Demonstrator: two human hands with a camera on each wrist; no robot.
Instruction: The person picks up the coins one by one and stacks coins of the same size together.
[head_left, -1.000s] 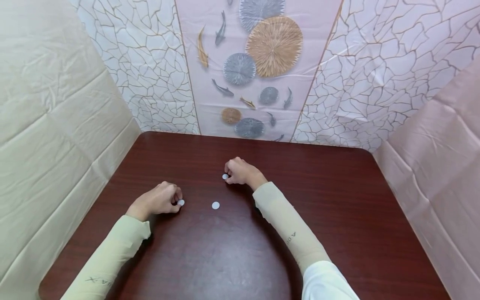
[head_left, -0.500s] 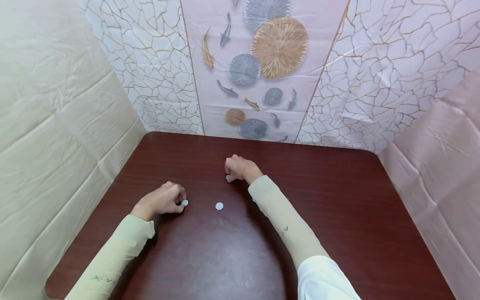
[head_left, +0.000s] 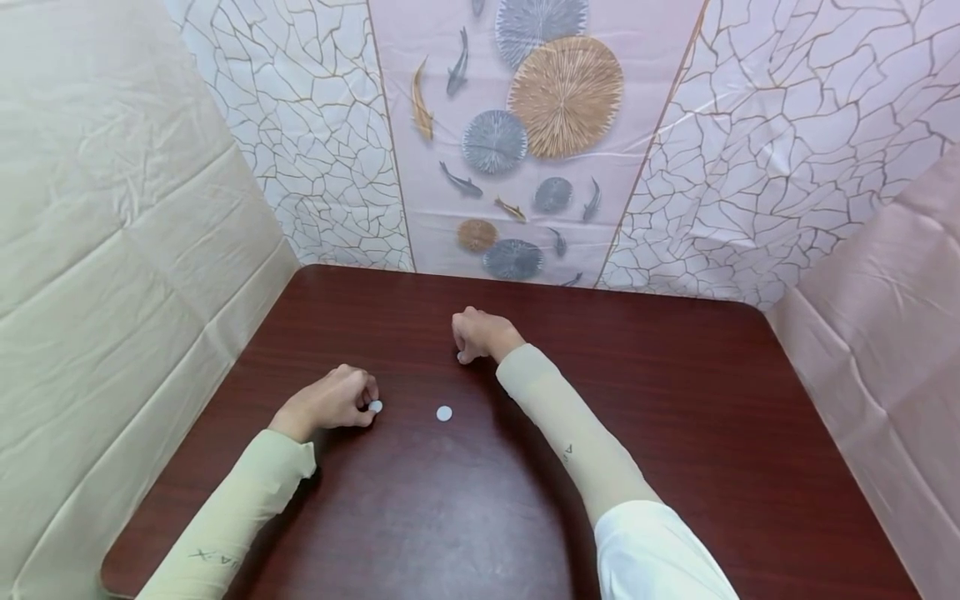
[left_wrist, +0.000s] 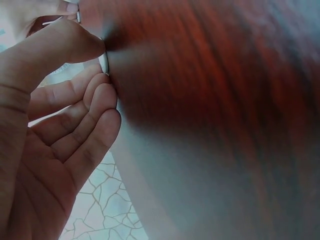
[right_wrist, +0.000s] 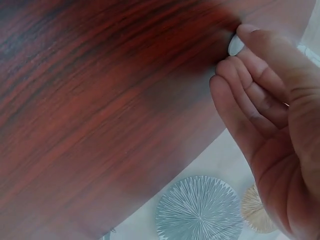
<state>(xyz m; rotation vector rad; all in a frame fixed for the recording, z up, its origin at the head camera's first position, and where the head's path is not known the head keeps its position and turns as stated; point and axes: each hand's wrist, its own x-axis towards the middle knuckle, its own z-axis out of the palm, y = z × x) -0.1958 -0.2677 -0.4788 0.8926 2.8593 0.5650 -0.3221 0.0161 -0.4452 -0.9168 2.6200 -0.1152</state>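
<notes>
Three small white discs are on the dark red-brown table, thin and round. My left hand (head_left: 330,402) is at the left one (head_left: 376,406), with thumb and fingertips at its edges. In the left wrist view this disc (left_wrist: 104,62) shows edge-on between thumb and fingers, right at the tabletop. Farther back, my right hand (head_left: 483,335) pinches a second disc (head_left: 461,357), mostly covered by the fingers in the head view. The right wrist view shows that disc (right_wrist: 236,46) between thumb and forefinger, close on the wood. The third disc (head_left: 444,413) lies flat between the hands, touched by neither.
The wood-grained table (head_left: 675,433) has rounded corners. Behind it hangs a patterned cloth (head_left: 480,83) with fish and round leaf shapes. Pale cloth walls (head_left: 112,292) stand along the left and right sides.
The head view has shifted, so everything appears slightly farther right. My right hand has moved a little left over its disc, now hiding more of it. The left hand stays at its disc.
</notes>
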